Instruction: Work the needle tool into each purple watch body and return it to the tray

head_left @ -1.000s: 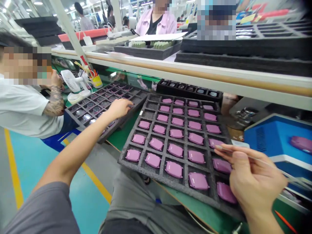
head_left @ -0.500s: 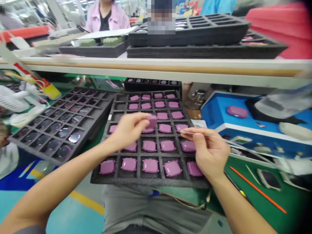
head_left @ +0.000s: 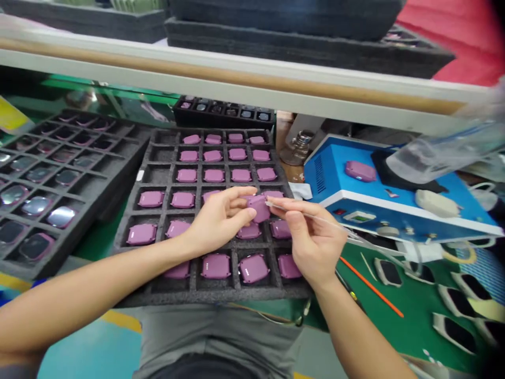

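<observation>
My left hand (head_left: pixel 223 218) is closed on a purple watch case (head_left: pixel 259 208), held above the black compartment tray (head_left: pixel 173 296). From the right, my right hand (head_left: pixel 315 239) pinches a thin clear tube-like tool (head_left: pixel 311 217). The tool's tip is at the right edge of the held case. Purple cases (head_left: pixel 216 266) lie in most of the tray's compartments, and several compartments at its left back hold none. My hands and forearms hide part of the tray.
To the left is a second black tray (head_left: pixel 84 210) with dark-faced cases. A blue machine (head_left: pixel 335 173) carries another purple case (head_left: pixel 360 171) at the right. An orange stick (head_left: pixel 373 287) and pale watches (head_left: pixel 453 332) lie on the green mat. A shelf (head_left: pixel 236 100) crosses behind.
The view has tilted down and turned right. My left hand has brought the purple case beside my right hand, and the tool's tip now meets the case.
</observation>
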A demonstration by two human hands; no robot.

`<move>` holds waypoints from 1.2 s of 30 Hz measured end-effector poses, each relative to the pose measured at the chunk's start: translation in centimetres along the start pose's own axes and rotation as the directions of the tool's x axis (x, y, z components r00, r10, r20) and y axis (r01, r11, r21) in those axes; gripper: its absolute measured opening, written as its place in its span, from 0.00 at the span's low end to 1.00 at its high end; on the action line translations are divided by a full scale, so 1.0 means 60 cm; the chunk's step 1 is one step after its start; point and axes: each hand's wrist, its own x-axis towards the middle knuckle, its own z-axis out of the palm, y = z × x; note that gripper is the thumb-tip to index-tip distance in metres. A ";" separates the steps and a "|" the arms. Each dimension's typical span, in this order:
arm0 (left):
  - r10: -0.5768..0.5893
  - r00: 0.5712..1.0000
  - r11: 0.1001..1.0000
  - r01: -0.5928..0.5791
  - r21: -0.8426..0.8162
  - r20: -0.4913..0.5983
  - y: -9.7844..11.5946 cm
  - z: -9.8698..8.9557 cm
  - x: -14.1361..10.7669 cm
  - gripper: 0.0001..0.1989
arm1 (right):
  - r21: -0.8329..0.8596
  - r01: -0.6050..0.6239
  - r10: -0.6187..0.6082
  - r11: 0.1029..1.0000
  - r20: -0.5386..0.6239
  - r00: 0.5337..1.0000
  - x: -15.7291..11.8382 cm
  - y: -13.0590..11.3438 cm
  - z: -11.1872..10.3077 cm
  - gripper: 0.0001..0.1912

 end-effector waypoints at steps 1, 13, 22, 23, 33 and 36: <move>-0.019 1.000 0.999 0.019 -0.043 -0.011 -0.002 0.001 0.000 0.24 | -0.014 0.001 -0.001 1.000 0.009 1.000 -0.002 0.000 0.000 0.06; -0.024 0.982 0.999 0.016 -0.045 -0.185 0.010 -0.020 -0.005 0.17 | -0.229 0.030 -0.050 0.973 -0.080 0.996 0.001 0.001 0.008 0.07; -0.090 0.988 0.987 0.072 -0.142 -0.123 -0.002 0.000 -0.002 0.23 | -0.045 0.042 -0.044 0.998 -0.048 0.998 -0.003 0.007 0.002 0.05; -0.073 0.992 0.987 0.057 -0.153 -0.099 -0.004 0.000 -0.001 0.22 | -0.038 0.038 -0.041 0.999 -0.057 0.998 -0.005 0.007 0.001 0.05; 0.004 1.000 0.983 -0.008 -0.184 -0.026 -0.008 -0.001 0.000 0.16 | -0.077 0.025 -0.026 0.997 -0.024 0.999 -0.004 0.002 0.003 0.05; -0.008 1.000 0.982 0.003 -0.190 -0.026 -0.007 -0.001 0.000 0.17 | -0.096 0.031 -0.033 0.995 -0.015 0.999 -0.004 0.003 0.002 0.06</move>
